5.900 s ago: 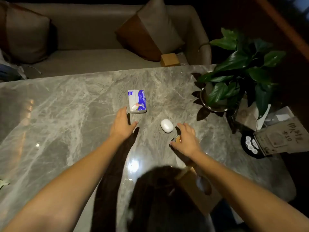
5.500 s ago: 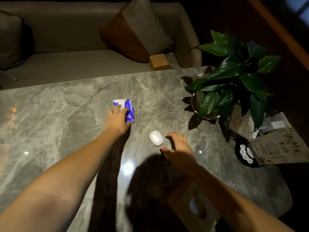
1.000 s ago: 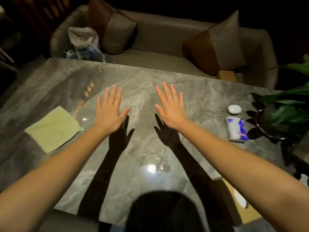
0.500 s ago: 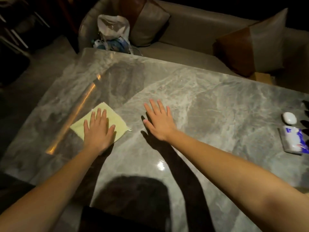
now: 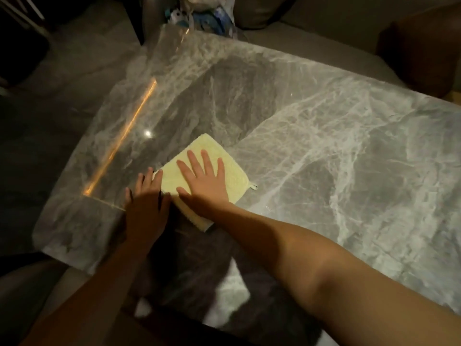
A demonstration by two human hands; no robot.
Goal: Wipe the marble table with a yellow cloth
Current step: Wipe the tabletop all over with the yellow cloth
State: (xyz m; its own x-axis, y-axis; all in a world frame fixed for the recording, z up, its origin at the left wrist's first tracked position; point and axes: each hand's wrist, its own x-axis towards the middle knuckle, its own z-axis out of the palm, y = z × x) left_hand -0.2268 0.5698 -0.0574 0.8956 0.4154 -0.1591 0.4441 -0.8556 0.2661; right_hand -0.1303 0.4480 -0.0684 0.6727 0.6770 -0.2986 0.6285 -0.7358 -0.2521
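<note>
A square yellow cloth (image 5: 232, 171) lies flat on the grey marble table (image 5: 324, 146), near the table's left end. My right hand (image 5: 205, 182) rests palm-down on top of the cloth with its fingers spread. My left hand (image 5: 147, 208) lies flat on the marble just left of the cloth, in shadow, its fingertips touching the cloth's left edge. Neither hand grips anything.
The table's left edge and near-left corner (image 5: 47, 245) are close to my left hand. A plastic bag (image 5: 204, 13) sits on the sofa beyond the far edge. A brown cushion (image 5: 421, 46) is at the back right.
My left hand slid off the cloth to the marble beside it. My right hand moved left from the bare marble onto the cloth. The view has shifted further left.
</note>
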